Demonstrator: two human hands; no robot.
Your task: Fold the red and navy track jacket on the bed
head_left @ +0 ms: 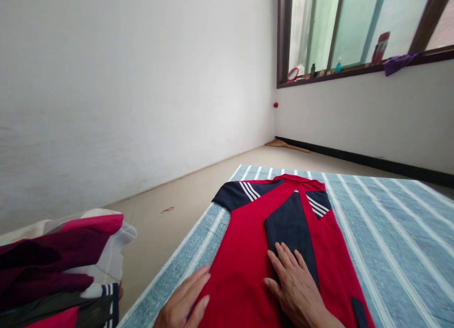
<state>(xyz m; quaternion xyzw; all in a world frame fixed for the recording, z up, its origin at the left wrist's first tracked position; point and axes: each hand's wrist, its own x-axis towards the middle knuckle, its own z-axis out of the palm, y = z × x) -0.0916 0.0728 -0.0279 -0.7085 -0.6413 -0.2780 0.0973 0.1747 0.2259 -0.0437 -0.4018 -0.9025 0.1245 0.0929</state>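
The right hand [296,283] lies palm down, its fingers extended and slightly spread, gripping nothing, on the navy sleeve [289,226] laid lengthwise over the red top [244,247]; the left hand [184,297], loosely curved with its thumb apart from the fingers, rests at the top's near left edge, and I cannot tell whether it pinches any fabric; the top lies under and ahead of both hands, its long axis running away from the person, collar at the far end; the right hand is nearer that laid-over sleeve, while the striped shoulder piece [234,195] juts out at the top's far left, ahead of the left hand; beneath the top spreads a striped cloth [386,228]; left of the top, well apart, sits a clothes pile [60,252]; beyond its collar stands the window [354,30].
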